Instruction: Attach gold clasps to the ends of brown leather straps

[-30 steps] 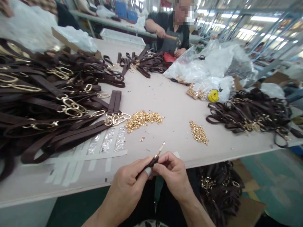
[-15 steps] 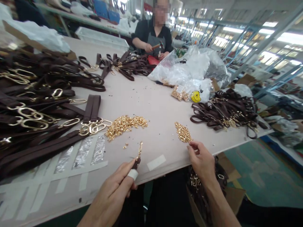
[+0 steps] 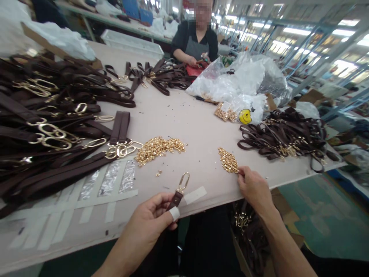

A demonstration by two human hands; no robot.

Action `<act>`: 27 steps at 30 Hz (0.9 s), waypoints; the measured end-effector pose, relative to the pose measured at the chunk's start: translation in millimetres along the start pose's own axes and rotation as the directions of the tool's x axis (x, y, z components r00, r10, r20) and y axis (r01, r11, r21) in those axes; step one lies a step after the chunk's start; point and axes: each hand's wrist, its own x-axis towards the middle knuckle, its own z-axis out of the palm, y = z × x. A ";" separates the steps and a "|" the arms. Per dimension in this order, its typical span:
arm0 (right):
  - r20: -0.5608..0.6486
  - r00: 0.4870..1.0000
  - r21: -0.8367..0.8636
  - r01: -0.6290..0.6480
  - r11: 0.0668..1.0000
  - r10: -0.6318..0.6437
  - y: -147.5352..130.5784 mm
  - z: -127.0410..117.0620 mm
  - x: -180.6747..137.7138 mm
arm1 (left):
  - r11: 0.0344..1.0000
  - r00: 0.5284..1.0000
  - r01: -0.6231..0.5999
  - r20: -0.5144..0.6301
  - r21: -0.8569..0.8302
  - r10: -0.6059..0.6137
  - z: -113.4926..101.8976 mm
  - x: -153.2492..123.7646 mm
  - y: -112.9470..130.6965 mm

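Between thumb and fingers, my left hand (image 3: 152, 219) pinches a dark brown leather strap (image 3: 175, 199) close to its end. A gold oval clasp (image 3: 184, 181) hangs off that end, pointing away from me over the table edge. White tape wraps my left thumb. My right hand (image 3: 253, 188) has its fingertips pinched together at the near end of a small pile of gold metal pieces (image 3: 228, 159); whatever lies between them is too small to make out. A larger heap of gold pieces (image 3: 158, 149) lies left of centre.
Brown straps with gold clasps (image 3: 43, 115) are heaped at left, more straps (image 3: 282, 138) at right. Plastic bags (image 3: 245, 80) stand beyond. A co-worker (image 3: 196, 42) works across the table (image 3: 178, 123). A box of straps (image 3: 245, 231) sits below the edge.
My left hand has turned the strap so its clasp now faces me broadside. My right fingertips have closed in at the small pile's near end. The view has shifted slightly.
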 end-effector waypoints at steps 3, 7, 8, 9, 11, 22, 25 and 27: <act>-0.010 1.000 -0.068 -0.028 0.997 0.027 1.6 2.9 1.3 | 1.000 0.999 0.009 0.053 -0.029 -0.007 -1.5 -0.4 0.4; -0.056 0.995 -0.019 -0.089 0.996 0.088 4.2 7.0 1.1 | 0.998 0.996 -0.050 0.076 -0.045 0.053 -7.2 1.9 -2.8; -0.068 0.991 0.068 -0.110 0.992 0.115 1.6 5.7 0.4 | 0.997 0.995 -0.070 0.074 -0.041 0.073 -8.2 3.1 -3.9; -0.074 0.986 0.189 -0.132 0.973 0.149 -3.6 3.1 -1.0 | 0.996 0.994 -0.088 0.070 -0.033 0.090 -8.8 4.2 -4.9; -0.054 0.974 0.495 -0.167 0.853 0.222 -23.5 -4.9 -6.7 | 0.994 0.992 -0.109 0.060 -0.013 0.109 -8.7 6.2 -6.4; 0.002 0.995 0.921 0.037 0.387 -0.099 -158.2 -24.0 -42.6 | 0.983 0.983 -0.178 0.027 -0.032 0.179 -2.7 7.1 -8.6; -0.025 0.990 0.882 0.086 0.463 -0.136 -160.0 -26.2 -40.8 | 0.983 0.983 -0.182 0.004 -0.015 0.182 -3.4 7.1 -8.8; -0.039 0.989 0.868 0.105 0.486 -0.142 -160.2 -28.5 -39.3 | 0.980 0.980 -0.198 -0.010 0.027 0.199 -3.7 6.6 -8.2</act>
